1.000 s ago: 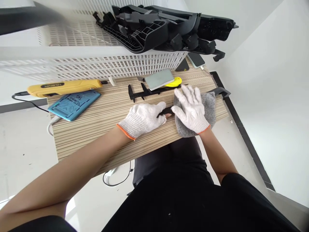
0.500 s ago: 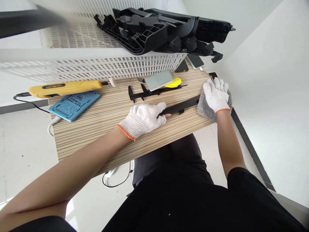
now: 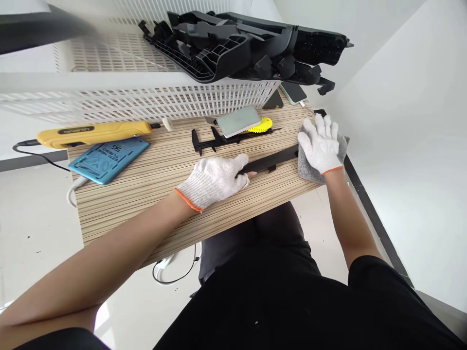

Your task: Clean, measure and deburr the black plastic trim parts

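Note:
My left hand (image 3: pixel 221 179), in a white knit glove with an orange cuff, is closed round the near end of a long black plastic strip (image 3: pixel 272 159). A bare fingertip shows below the strip. The strip's far end goes under a folded grey cloth (image 3: pixel 308 166) at the right of the table. On top of that cloth lies my right hand (image 3: pixel 321 146), also gloved, flat with its fingers stretched out and the thumb apart. Whatever is beneath the cloth is hidden.
Behind my hands lie a black caliper (image 3: pixel 207 144), a grey-green block (image 3: pixel 239 121) and a yellow-handled tool (image 3: pixel 263 125). A yellow corded tool (image 3: pixel 95 133) rests partly on a blue box (image 3: pixel 109 160). A white basket (image 3: pixel 175 104) with black plastic parts (image 3: pixel 233 53) borders the back; phones (image 3: pixel 294 92) lie beyond.
My right hand has shifted slightly left on the cloth, and its fingers have straightened and spread. My left hand keeps its hold on the strip.

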Demonstrator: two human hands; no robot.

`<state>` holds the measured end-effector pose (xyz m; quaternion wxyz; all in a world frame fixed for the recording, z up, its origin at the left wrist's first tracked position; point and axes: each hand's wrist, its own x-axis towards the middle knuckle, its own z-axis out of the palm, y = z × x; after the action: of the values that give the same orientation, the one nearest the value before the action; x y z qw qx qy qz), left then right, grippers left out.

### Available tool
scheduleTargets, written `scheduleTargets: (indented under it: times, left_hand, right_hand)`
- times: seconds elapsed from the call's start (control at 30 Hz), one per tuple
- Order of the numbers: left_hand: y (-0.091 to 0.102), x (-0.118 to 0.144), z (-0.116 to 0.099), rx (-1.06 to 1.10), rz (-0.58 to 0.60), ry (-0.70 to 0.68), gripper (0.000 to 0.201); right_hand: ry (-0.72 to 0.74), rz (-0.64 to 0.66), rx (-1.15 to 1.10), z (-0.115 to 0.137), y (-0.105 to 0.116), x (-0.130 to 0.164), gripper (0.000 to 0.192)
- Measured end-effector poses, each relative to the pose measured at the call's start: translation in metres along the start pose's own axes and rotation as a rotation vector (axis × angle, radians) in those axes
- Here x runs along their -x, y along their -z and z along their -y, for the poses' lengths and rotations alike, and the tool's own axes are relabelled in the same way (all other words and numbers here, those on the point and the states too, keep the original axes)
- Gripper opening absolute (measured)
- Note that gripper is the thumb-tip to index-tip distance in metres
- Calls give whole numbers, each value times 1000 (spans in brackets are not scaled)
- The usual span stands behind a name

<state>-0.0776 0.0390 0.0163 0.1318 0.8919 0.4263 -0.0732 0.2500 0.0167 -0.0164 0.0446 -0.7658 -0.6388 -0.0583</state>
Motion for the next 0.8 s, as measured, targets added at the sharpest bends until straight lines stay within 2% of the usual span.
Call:
scheduleTargets:
  times: [0.17, 0.37, 0.47, 0.8]
  left_hand:
    - [-3, -1, 2, 33, -18, 7, 51]
    - [-3, -1, 3, 6, -28, 14, 52]
    - [-3, 0, 2, -5, -33, 20, 54]
    - [0, 0, 2, -10, 30, 0, 47]
  right_hand:
    - [162, -35, 4, 40, 2, 22, 82]
    - [226, -34, -73, 53, -2, 29, 84]
    - [326, -22, -118, 61, 0, 31, 89]
    - [615, -82, -243, 125, 8, 48, 92]
